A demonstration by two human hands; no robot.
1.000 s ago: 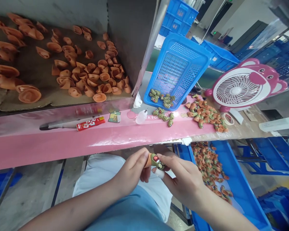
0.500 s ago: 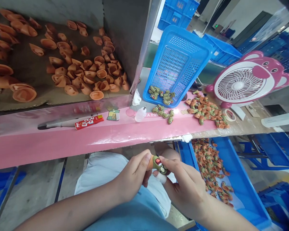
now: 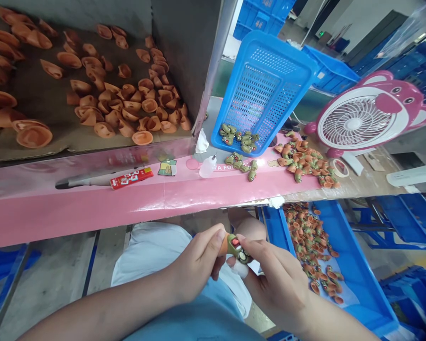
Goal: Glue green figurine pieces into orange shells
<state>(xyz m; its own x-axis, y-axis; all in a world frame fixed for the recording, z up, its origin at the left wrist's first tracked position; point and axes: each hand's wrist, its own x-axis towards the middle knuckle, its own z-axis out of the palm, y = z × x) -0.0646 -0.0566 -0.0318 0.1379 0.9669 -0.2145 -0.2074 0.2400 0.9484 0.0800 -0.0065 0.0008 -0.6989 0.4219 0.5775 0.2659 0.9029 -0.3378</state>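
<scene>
Between my two hands, above my lap, is a small figure (image 3: 237,247) with an orange end and a green part bearing a red mouth and a pale round eye. My left hand (image 3: 202,253) is closed on its orange end, thumb on top. The fingers of my right hand (image 3: 273,272) pinch the green end, and a white wrap covers one of its fingertips. Whatever lies under the fingers is hidden. Beyond my hands, several green pieces (image 3: 238,163) lie on the pink table edge (image 3: 128,203).
Orange hollow pieces (image 3: 128,109) fill a cardboard-lined box at left. A blue basket (image 3: 259,85) holds green pieces. At right stand a pink fan (image 3: 355,123), a heap of orange-green figures (image 3: 301,161) and a blue tray (image 3: 362,279) of more. A squeeze bottle (image 3: 208,167) lies near a red packet (image 3: 131,178).
The figure has turned slightly in my fingers, and both hands have shifted a little to the right. My grip on it stays the same. The view has tilted slightly.
</scene>
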